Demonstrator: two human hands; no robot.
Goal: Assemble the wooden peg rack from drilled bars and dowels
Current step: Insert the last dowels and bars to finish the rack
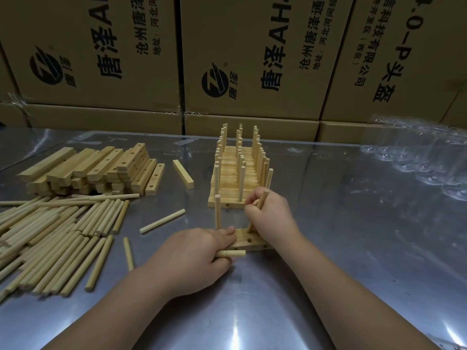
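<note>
A drilled wooden bar [249,240] lies flat on the shiny table in front of me. One dowel [217,210] stands upright in its left end. My left hand [194,256] presses on the bar's left part and also holds a spare dowel [231,253] lying across its fingers. My right hand [270,213] grips a second dowel [261,198], tilted, with its lower end at a hole in the bar.
A row of finished peg racks [238,168] stands just behind the bar. A stack of drilled bars [96,170] sits at the left, a heap of loose dowels [50,238] lies below it. Clear plastic film [417,152] lies at the right. Cardboard boxes [252,59] wall the back.
</note>
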